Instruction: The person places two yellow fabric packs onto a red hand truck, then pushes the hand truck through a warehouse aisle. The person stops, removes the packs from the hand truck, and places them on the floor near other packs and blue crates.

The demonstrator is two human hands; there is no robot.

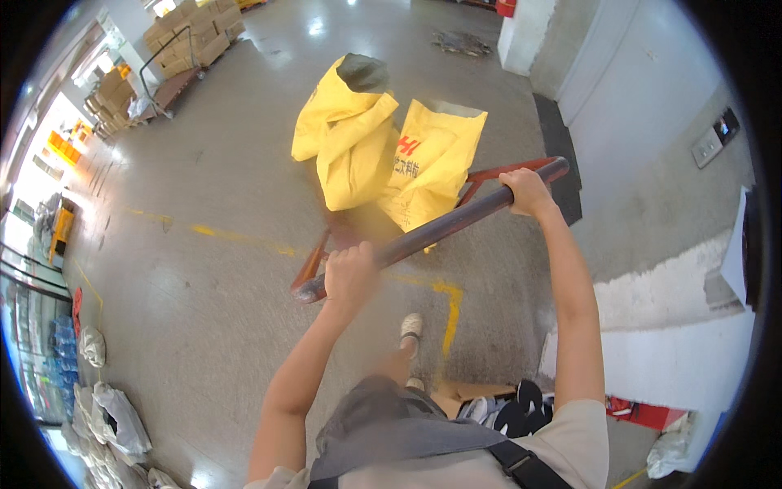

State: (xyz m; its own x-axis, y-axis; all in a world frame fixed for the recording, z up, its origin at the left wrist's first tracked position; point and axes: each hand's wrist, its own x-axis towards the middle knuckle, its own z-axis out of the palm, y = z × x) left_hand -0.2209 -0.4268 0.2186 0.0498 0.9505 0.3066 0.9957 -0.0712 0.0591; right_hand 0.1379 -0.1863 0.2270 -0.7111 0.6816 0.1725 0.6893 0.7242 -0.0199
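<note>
The cart handle bar (440, 226), a dark round tube on a red frame (489, 175), ran slantwise from low at the person's left to high at the right, and both hands were closed around it. The left hand (350, 273) had its grip wrapped tight near the bar's lower end, a short stub of tube sticking out beyond the fist; the right hand (525, 191) had its grip clamped over the tube just short of the upper end. Just beyond the bar, between the two grips and further from the person, two yellow sacks (383, 151) stood leaning together on the cart, the nearer one touching the frame rail close to the right grip. To the right of the right grip a grey wall (643, 106) and a white raised ledge (676, 350) came near, leaving little room on that side. To the left of the left grip the grey concrete floor (195, 244) lay broad and open, crossed by a worn yellow line (244, 239) that turned a corner just below the bar. Far ahead past the sacks, stacked cardboard boxes (191, 37) sat on a flat trolley, well apart. Below the left grip, white bags (114, 416) lined the floor's far left edge.
</note>
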